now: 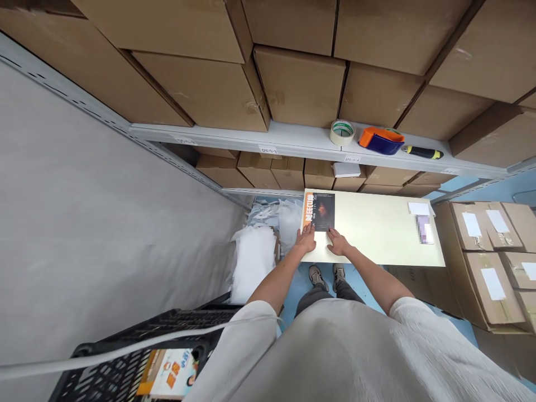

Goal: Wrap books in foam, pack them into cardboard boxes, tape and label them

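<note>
A dark paperback book (319, 212) with an orange spine band lies at the left end of a pale yellow table top (383, 229). My left hand (305, 239) and my right hand (338, 242) both touch the book's lower edge, with their fingers on it. Whether they grip it I cannot tell. At the table's far right lie a white paper slip (419, 208) and a blurred, pixelated card (425, 229).
Above the table, a metal shelf (293, 137) carries a tape roll (342, 133), an orange-and-blue tape dispenser (381, 140) and a screwdriver (422, 152). Cardboard boxes (301, 84) fill the shelves. White foam sheets (252, 268) stand left; a black crate (138, 340) sits below.
</note>
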`<state>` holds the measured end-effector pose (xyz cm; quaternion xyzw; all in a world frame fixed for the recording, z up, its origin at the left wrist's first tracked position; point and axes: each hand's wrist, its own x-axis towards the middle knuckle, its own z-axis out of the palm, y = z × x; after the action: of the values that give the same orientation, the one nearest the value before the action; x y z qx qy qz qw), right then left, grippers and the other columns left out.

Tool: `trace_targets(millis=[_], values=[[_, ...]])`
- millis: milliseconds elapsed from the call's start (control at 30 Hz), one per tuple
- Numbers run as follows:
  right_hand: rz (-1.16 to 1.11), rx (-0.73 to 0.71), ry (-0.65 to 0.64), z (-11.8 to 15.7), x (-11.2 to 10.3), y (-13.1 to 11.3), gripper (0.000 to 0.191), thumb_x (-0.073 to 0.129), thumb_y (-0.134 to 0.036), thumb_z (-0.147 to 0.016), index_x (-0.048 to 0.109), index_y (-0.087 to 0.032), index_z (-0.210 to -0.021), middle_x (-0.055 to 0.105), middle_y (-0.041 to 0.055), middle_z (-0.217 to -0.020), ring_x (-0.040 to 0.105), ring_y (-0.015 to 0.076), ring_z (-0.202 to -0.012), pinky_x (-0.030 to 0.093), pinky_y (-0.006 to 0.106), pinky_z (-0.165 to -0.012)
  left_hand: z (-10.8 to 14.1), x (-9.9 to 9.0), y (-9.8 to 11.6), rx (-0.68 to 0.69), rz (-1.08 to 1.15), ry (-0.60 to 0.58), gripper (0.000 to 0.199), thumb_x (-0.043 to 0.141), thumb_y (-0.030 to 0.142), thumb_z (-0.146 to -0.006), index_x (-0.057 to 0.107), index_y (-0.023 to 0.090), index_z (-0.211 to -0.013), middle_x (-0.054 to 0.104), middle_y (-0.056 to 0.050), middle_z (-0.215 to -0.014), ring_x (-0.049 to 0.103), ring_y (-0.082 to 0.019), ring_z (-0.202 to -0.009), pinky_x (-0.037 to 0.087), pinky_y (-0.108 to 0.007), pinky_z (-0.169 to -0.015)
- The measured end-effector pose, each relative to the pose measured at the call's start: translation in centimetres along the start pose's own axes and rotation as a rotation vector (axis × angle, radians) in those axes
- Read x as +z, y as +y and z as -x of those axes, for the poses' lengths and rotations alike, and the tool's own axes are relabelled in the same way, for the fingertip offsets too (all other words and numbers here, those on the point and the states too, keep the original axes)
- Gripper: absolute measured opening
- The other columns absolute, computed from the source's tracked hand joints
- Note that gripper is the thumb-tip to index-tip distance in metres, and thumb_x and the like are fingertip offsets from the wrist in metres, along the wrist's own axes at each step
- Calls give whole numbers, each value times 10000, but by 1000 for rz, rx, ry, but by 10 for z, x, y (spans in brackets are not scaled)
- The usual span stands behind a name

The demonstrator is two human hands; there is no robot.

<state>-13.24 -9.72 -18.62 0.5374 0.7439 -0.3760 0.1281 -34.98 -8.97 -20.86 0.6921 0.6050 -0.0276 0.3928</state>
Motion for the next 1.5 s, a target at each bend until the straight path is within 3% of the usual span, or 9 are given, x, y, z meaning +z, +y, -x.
trace_targets(millis=[233, 400, 533, 767, 867, 1000, 1333, 1433, 1500], values=[[-26, -6, 41, -12, -13, -7, 758, 630, -291, -976, 443, -181, -1703, 261, 158, -1840, 225, 345, -1714, 290, 540, -1362, -9, -10, -5, 10, 9, 33, 927, 625, 219, -865, 303, 173, -1733, 230, -236, -1834, 201, -396, -1718, 102, -683, -1364], [-95, -38, 279, 18, -49, 12, 570, 569, -251, -994, 622, -200, -1559, 441, 146, -1760, 421, 309, -1624, 337, 507, -1338, 6, -19, 9, 66, -33, 66, 773, 562, 184, -932, 406, 192, -1689, 307, -222, -1815, 253, -371, -1707, 145, -638, -1370], [-150, -29, 598, 56, -115, 47, 472, 493, -276, -1016, 691, -195, -1437, 581, 167, -1633, 519, 321, -1525, 383, 535, -1300, 16, -23, 34, 147, -58, 94, 680, 525, 184, -986, 458, 179, -1662, 345, -209, -1802, 295, -348, -1694, 198, -582, -1371], [-19, -22, 1152, 111, -282, 110, 448, 464, -291, -983, 663, -203, -1374, 663, 201, -1438, 554, 381, -1387, 439, 614, -1191, 26, -19, 83, 230, -7, 170, 606, 527, 178, -1003, 543, 183, -1609, 403, -173, -1781, 375, -320, -1659, 278, -520, -1360], [45, 31, 1232, 118, -339, 134, 451, 477, -292, -963, 645, -185, -1368, 609, 233, -1491, 524, 409, -1374, 431, 631, -1164, 29, -14, 103, 242, 19, 209, 583, 529, 175, -1003, 573, 200, -1584, 428, -163, -1767, 397, -317, -1646, 319, -531, -1343], [100, 61, 1139, 112, -385, 162, 426, 525, -295, -936, 625, -196, -1338, 591, 240, -1533, 460, 430, -1403, 384, 677, -1145, 32, -4, 129, 223, 41, 249, 549, 525, 194, -1019, 591, 214, -1564, 449, -150, -1755, 408, -313, -1639, 355, -543, -1327], [256, -41, 935, 104, -428, 203, 246, 566, -279, -944, 655, -195, -1158, 727, 210, -1207, 531, 400, -1146, 369, 596, -1058, 20, 41, 190, 130, 46, 277, 526, 550, 174, -1009, 627, 214, -1528, 480, -139, -1739, 434, -295, -1628, 375, -500, -1334], [225, -105, 963, 120, -413, 213, 275, 620, -310, -932, 639, -198, -1182, 726, 188, -1189, 545, 385, -1119, 412, 526, -1016, 14, 54, 207, 121, 49, 268, 526, 554, 181, -1008, 626, 215, -1528, 489, -132, -1734, 443, -293, -1623, 390, -501, -1327], [163, -120, 1003, 134, -382, 222, 302, 631, -322, -930, 623, -202, -1207, 719, 174, -1190, 566, 371, -1106, 441, 481, -978, 10, 62, 216, 126, 57, 257, 516, 550, 184, -1010, 634, 210, -1519, 500, -138, -1724, 456, -290, -1615, 390, -495, -1329]])
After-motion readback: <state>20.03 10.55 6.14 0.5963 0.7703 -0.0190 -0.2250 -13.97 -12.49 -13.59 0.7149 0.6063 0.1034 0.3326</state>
